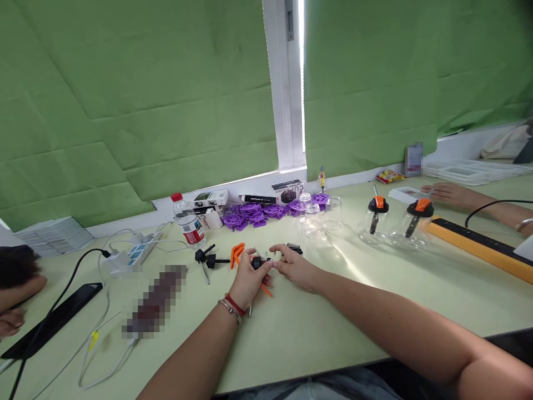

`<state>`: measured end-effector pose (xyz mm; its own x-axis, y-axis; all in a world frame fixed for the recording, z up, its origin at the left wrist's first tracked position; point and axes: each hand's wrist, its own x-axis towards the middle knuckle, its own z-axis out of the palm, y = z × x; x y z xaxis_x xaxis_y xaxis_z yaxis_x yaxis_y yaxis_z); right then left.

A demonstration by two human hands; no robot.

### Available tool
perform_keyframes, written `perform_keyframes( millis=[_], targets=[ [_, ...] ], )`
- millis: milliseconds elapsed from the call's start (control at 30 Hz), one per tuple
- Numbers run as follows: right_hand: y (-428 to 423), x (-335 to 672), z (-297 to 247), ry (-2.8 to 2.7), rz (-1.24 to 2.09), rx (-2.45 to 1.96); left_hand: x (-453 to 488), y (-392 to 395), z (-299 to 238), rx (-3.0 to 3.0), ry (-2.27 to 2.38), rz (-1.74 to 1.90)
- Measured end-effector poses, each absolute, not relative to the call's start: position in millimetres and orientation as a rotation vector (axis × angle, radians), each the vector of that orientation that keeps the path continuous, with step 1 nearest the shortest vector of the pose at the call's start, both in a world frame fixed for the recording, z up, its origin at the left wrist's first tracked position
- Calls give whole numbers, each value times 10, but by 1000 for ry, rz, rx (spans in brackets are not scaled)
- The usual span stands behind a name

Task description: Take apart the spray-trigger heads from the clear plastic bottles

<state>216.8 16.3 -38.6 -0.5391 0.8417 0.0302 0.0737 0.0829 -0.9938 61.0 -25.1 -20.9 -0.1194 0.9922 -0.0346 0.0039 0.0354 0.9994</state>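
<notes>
The table (316, 333) spread beneath the grip. Beyond it lay purple parts (250, 214); far right stood lidded jars (378, 214), and beyond left a bottle (190, 226). The left hand (245, 283) held the black part (257, 262) in its fingers. The right hand (298, 271) met its tip; I couldn't tell whether it pinched anything. Just left lay an orange clip (236, 255).
</notes>
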Motion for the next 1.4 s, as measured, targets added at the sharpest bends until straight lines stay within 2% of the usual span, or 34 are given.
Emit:
perform_keyframes(
  millis=[433,567,900,1133,1400],
  targets=[
    [224,2206,-366,-1659,1696,-795,529,-214,-241,1189,1171,1387],
    [263,2219,-375,-1568,1733,-761,472,-177,-269,1330,1122,1323],
    [226,2251,-294,-1824,1519,-874,433,-194,-200,1368,1269,1173],
    [196,2219,-420,-1605,1726,-832,474,-221,-198,1379,1265,1117],
    [160,2134,-481,-1671,1542,-907,542,-219,-267,1406,1439,1122]
  ],
)
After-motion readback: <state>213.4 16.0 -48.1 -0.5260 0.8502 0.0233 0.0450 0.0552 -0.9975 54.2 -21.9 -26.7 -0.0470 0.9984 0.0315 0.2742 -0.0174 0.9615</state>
